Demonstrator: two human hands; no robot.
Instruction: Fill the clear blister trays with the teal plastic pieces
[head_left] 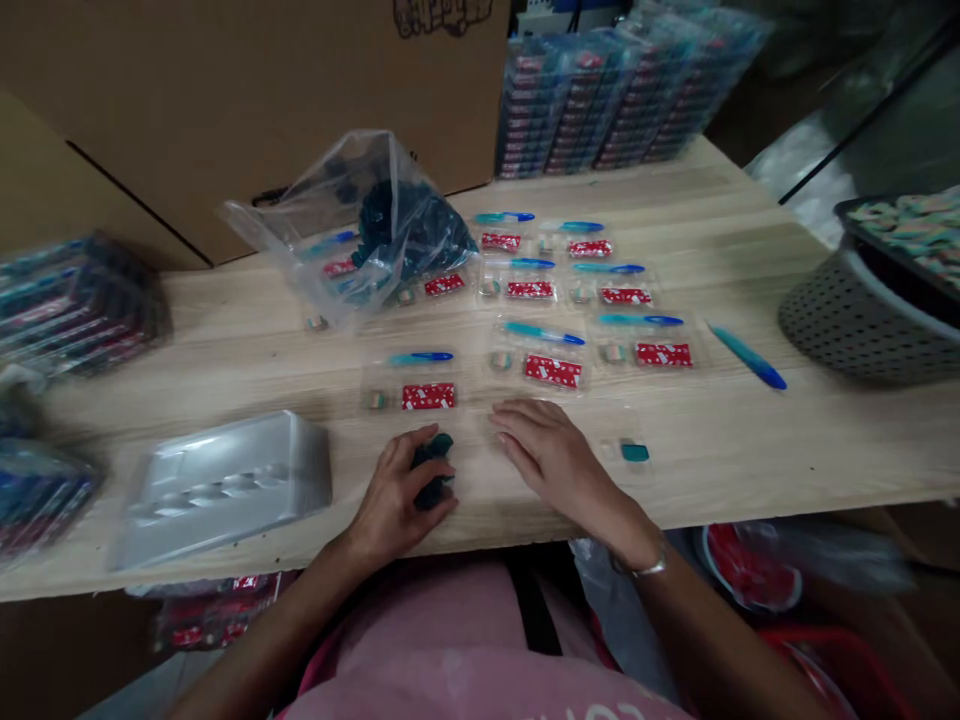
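Note:
My left hand [397, 490] rests near the table's front edge, its fingers curled around a clump of dark teal pieces [436, 470]; their exact kind is unclear. To its right, my right hand [547, 450] lies low over the table with fingers stretched out and nothing visible in them. Beside its wrist sits a clear plastic tray [611, 450] with a small teal piece [634, 452] in it. Beyond both hands are several clear trays holding blue pens [544, 332], red patterned pieces [553, 371] and small striped pieces [500, 361].
A clear bag [420, 225] of dark teal pieces stands at the back. Stacked empty trays [225, 475] lie left; filled packs [600, 105] rise behind. A loose pen [748, 357] lies near a grey basket [862, 310] at right. A large cardboard box [262, 90] borders the back.

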